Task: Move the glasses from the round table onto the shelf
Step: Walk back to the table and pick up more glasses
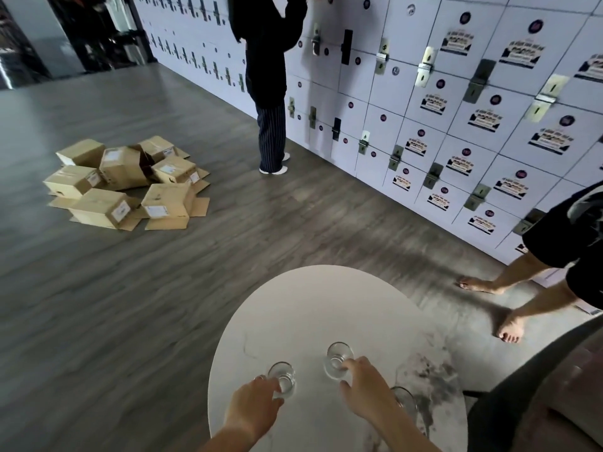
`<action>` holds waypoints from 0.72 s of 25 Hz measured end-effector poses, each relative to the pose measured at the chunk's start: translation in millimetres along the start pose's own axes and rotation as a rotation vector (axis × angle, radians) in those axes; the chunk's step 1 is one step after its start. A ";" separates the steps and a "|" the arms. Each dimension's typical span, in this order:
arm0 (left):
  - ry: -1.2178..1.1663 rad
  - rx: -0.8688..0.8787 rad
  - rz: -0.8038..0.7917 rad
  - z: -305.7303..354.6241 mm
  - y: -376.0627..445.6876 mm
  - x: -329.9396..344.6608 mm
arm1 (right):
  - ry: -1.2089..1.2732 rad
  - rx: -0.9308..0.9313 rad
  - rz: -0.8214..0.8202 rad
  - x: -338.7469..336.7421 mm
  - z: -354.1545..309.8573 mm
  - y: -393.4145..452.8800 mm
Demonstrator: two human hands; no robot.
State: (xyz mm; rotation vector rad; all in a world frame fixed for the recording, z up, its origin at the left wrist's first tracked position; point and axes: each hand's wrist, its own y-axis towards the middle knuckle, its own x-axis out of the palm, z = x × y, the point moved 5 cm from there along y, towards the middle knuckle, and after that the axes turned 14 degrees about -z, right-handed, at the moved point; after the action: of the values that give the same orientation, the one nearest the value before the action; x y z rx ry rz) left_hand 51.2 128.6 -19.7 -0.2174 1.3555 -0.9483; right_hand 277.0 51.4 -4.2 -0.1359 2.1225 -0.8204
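Note:
A white round table (313, 308) fills the lower middle of the head view. On it stand three clear glasses. My left hand (256, 407) curls around the left glass (283, 380), fingers on both its sides. My right hand (365, 386) wraps the near side of the middle glass (337, 359), thumb and fingers touching it. Both glasses rest on the tabletop. A third glass (406, 401) stands to the right, partly hidden behind my right forearm. No shelf is visible.
A pile of cardboard boxes (125, 182) lies on the wooden floor at left. A wall of white lockers (456, 125) runs along the right. One person (267, 76) stands at the lockers; another, barefoot (509, 327), stands right of the table. A dark chair (538, 386) is at lower right.

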 end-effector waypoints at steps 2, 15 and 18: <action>-0.008 -0.022 0.008 0.7 -0.5 2.2 | -0.041 -0.004 0.018 2.9 -1.8 5.6; -0.042 0.138 0.264 13.4 -14.3 -147.9 | -0.088 -0.214 0.212 -105.2 -63.4 17.2; -0.055 0.194 0.411 24.0 -40.5 -246.8 | -0.071 -0.351 0.344 -191.4 -116.8 2.5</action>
State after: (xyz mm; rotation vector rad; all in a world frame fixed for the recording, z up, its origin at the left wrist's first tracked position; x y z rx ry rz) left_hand 73.8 262.5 191.7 0.1775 1.1885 -0.7140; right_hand 314.2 182.5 173.9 0.0180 2.1253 -0.2361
